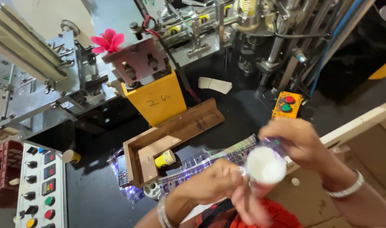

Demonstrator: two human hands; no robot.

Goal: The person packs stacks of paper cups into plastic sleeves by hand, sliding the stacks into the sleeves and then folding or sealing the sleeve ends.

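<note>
1. Two hands meet low in the frame: the left hand (218, 179) and right hand (300, 141) both close around one white cup stack in clear plastic (266, 165).
2. Beyond lies one yellow paper cup (165, 158) in one wooden tray (172, 135).
3. Farther off: one orange button box (287, 105), one pink flower (107, 41).

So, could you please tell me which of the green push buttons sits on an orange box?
The green button on the small orange box right of the wooden chute, just below its red button. The other green button sits on the white control panel at lower left.
</note>
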